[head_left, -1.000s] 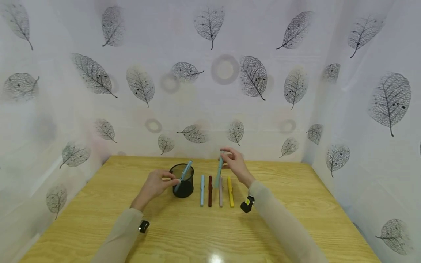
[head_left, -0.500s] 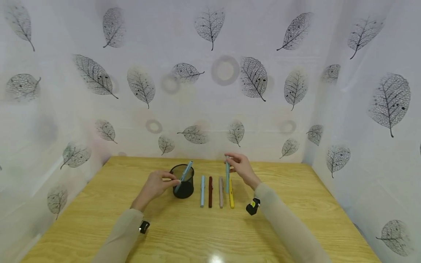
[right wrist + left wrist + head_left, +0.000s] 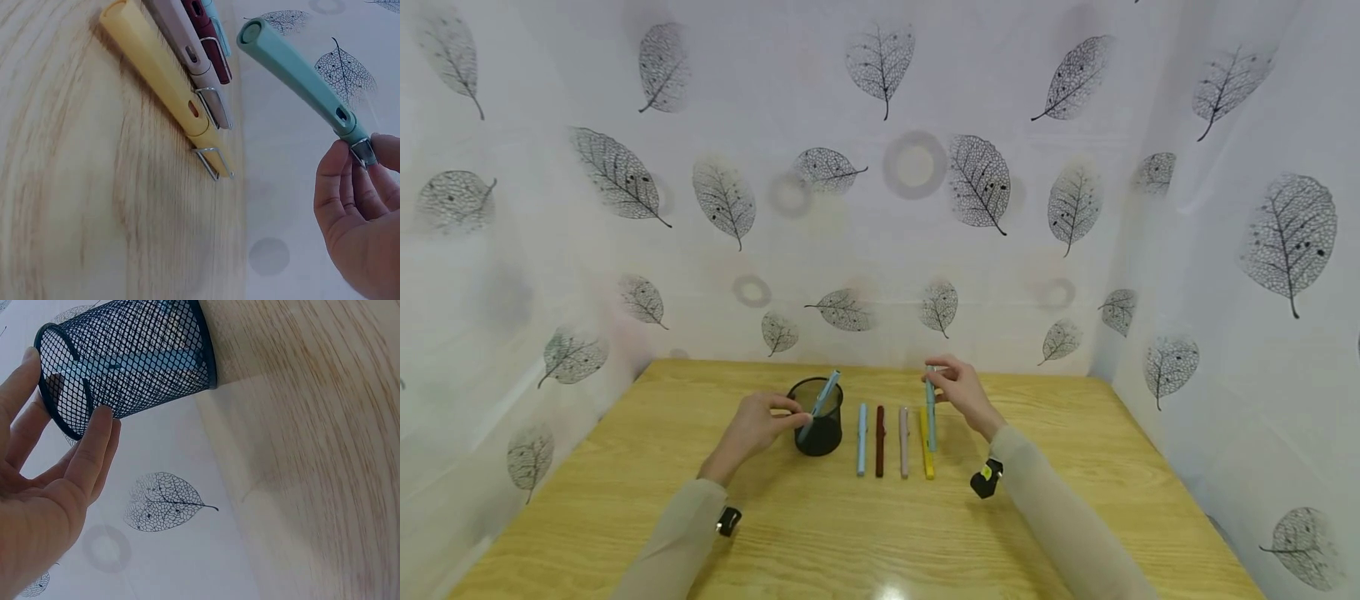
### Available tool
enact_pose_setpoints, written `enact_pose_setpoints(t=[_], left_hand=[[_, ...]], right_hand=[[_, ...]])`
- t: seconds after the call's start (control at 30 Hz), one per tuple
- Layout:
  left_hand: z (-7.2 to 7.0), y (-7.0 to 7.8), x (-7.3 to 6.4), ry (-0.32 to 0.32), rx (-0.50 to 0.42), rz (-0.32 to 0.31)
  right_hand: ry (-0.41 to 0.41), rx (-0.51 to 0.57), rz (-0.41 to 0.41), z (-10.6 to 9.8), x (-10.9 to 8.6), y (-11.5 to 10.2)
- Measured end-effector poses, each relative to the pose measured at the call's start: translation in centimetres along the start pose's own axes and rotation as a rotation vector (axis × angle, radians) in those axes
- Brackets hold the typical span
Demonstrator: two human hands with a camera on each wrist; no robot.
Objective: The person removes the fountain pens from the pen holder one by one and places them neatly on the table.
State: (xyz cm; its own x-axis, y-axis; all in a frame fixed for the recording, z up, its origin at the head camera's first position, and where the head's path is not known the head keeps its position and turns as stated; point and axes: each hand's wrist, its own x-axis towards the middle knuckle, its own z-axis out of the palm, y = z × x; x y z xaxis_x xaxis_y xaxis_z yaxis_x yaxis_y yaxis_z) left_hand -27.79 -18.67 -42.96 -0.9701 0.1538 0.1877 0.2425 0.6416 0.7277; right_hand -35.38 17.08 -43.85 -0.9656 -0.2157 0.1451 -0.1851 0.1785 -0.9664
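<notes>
A black mesh pen holder (image 3: 824,437) stands upright on the table, a blue pen (image 3: 827,392) leaning inside it. My left hand (image 3: 758,429) holds the holder by its rim. In the right wrist view, my right hand (image 3: 365,206) pinches a mint-green pen (image 3: 294,72) by its clip end, raised off the table. Below the green pen lies a yellow pen (image 3: 159,78), the rightmost of a row. To its left are a pale lilac pen (image 3: 904,443), a dark red pen (image 3: 880,443) and a light blue pen (image 3: 861,442), side by side and apart.
The wooden table (image 3: 880,533) carries the row just right of the holder. A leaf-printed white curtain (image 3: 880,242) closes off its back and both sides. A small black device (image 3: 728,521) sits at each wrist.
My right hand has carried the green pen rightward and lower, from over the lilac pen to just over the yellow one. The left hand stays at the holder.
</notes>
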Motion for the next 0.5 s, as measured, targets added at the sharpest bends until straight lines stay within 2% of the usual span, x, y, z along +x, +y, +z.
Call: enact_pose_setpoints(t=[0.23,0.5], left_hand=[[0.1,-0.3,0.0,-0.001,-0.004,-0.005],[0.1,-0.3,0.1,-0.001,-0.003,0.002]], right_hand=[[0.017,0.019,0.029,-0.5,-0.5,0.6],[0.038,-0.021,0.109,-1.3,-0.6,1.4]])
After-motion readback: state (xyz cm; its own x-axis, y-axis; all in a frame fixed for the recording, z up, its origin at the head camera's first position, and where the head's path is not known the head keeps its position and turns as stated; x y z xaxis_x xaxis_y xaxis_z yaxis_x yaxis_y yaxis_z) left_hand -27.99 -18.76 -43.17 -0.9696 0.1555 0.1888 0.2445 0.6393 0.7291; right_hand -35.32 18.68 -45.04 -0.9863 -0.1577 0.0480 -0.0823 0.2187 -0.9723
